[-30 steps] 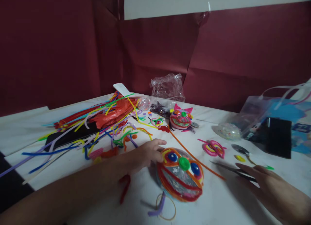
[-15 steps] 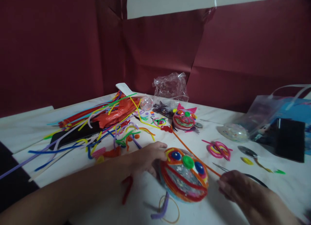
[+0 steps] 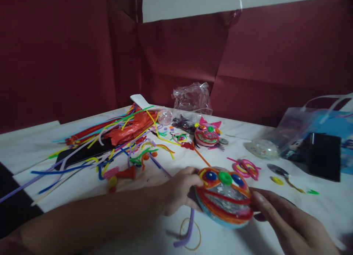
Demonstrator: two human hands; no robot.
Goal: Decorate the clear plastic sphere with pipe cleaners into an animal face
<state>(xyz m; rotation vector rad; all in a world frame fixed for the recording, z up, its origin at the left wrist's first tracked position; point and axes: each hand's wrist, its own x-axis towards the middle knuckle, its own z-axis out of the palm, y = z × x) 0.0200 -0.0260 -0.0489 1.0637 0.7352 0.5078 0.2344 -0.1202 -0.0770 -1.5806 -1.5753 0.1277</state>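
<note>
A round craft face with blue eyes, a green button nose and a red pipe-cleaner mouth is tilted toward me, apparently just off the tabletop. My left hand grips its left edge between thumb and fingers. On the opposite rim, the thumb and fingers of my right hand are closed. An orange pipe cleaner runs behind the face, where its near end is hidden. Below my left hand lie a bent purple pipe cleaner and a thin rubber band.
Pipe cleaners and a crumpled red sheet cover the left side. A pink cat-eared face, clear ball and plastic wrap stand farther back. On the right are a pink coil, a disc and a black phone-like slab.
The craft face has shifted right and appears raised. My right hand has gone from the orange pipe cleaner's end to the face's right rim. My left hand moved right with the face.
</note>
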